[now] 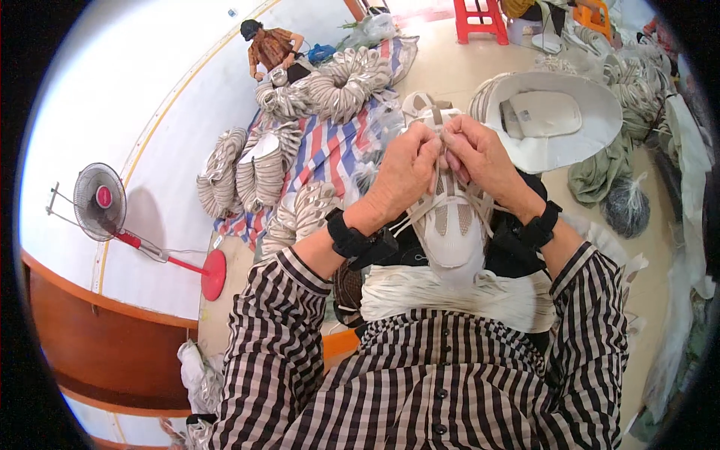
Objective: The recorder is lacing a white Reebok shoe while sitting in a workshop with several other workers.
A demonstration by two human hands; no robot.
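Note:
Beige and white sneaker upper point(451, 232) lies on my lap, its toe turned toward me. Over its lacing area my left hand point(409, 165) and my right hand point(480, 154) meet, thumbs and fingertips pinched close together. A pale shoelace point(405, 223) hangs loose at the shoe's sides; the part at my fingertips is mostly hidden by them. Across my lap below the toe lies a thick bundle of white shoelaces point(412, 296). Both wrists carry black straps with small black devices.
A white basin point(604, 112) stands right of the shoe. Rings of stacked shoe uppers point(341, 86) lie on a striped sheet point(330, 150) at left, where another person point(271, 51) sits farther back. A fan point(103, 199), red stool point(480, 21) and knotted bag point(627, 208) stand around.

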